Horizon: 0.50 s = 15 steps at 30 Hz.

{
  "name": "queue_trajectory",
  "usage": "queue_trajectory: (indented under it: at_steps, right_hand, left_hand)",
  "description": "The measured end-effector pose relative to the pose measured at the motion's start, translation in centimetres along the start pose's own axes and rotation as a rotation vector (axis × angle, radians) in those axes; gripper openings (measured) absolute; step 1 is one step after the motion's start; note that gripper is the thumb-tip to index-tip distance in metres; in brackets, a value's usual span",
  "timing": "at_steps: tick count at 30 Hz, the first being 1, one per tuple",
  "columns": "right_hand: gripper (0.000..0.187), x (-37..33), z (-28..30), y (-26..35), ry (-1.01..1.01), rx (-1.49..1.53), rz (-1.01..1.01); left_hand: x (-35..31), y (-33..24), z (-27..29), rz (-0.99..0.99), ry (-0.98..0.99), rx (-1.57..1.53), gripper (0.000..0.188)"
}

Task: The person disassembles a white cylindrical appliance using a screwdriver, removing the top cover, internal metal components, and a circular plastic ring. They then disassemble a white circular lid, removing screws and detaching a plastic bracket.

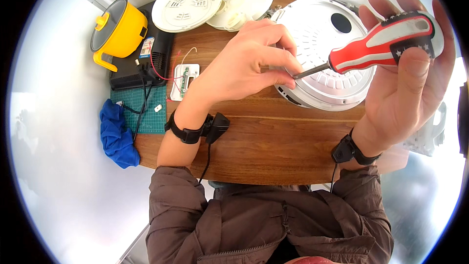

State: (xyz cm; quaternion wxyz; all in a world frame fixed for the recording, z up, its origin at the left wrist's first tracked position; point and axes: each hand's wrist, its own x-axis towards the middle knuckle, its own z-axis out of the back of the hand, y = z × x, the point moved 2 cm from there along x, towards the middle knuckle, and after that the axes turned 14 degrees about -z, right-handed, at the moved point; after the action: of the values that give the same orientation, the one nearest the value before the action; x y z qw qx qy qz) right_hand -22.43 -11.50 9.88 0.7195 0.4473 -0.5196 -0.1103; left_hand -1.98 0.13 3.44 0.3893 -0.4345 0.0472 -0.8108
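Note:
My right hand (398, 83) holds a screwdriver (364, 49) with a fat red, white and black star-patterned handle. The thumb presses the handle against the palm while the other fingers stretch loosely upward. Its steel shaft points left and down. At the tip, the thumb and index finger of my left hand (259, 61) close in a pinch; any small part between them is too hidden to make out. Below and behind the tool lies a round white appliance housing (337, 85) with rings of slots and a black oval spot, partly covered by both hands.
Two round white plastic covers (168, 19) lie at the back. On the left are a yellow pot (124, 32), a black case (129, 73), a small wired circuit board (184, 83), a green cutting mat (156, 122) and a blue cloth (115, 139). Clear plastic (425, 139) sits at right.

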Motion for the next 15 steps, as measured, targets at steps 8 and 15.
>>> queue_trajectory:
  at_steps: [8,15]
  right_hand:
    - [0.073,-0.4,-0.6,0.2,-0.05,0.04,0.002]
    - [0.083,-0.1,-1.0,1.7,0.03,-0.187,0.025]
  left_hand:
    - [0.0,0.0,-0.2,0.012,0.0,0.005,0.027]
    - [0.0,-0.1,-0.2,0.004,0.011,0.012,0.025]
